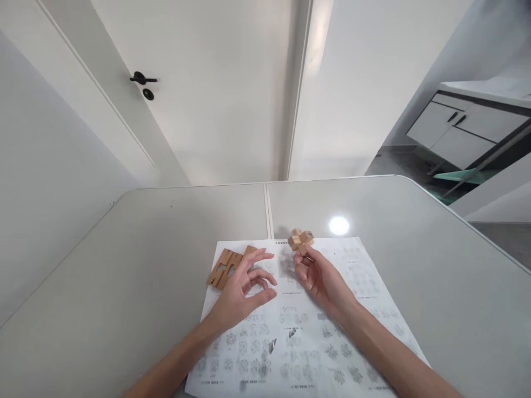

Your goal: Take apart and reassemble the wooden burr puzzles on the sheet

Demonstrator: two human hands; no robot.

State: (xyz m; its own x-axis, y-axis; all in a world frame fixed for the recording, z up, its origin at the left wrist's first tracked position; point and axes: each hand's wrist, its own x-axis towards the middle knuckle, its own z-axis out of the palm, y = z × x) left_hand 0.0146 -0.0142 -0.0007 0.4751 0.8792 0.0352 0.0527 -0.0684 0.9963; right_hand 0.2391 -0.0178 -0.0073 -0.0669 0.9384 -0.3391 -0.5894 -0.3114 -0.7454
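Between the fingertips of my right hand [319, 276] is a small wooden burr puzzle [301, 240], its blocks crossing each other, held up over the far edge of the paper. My left hand [249, 284] has its fingers apart and curved, with nothing in them. Several flat notched wooden puzzle pieces [224, 268] lie side by side just left of that hand, partly hidden behind its fingers. Under both hands spreads a white instruction sheet [298, 345] printed with small diagrams and lines of text too small to read.
The pale glossy table [145, 265] has a seam down its middle and a bright light reflection on the right. Beyond it stand a white door with a black handle [143, 78] and, at right, a white cabinet [464, 130].
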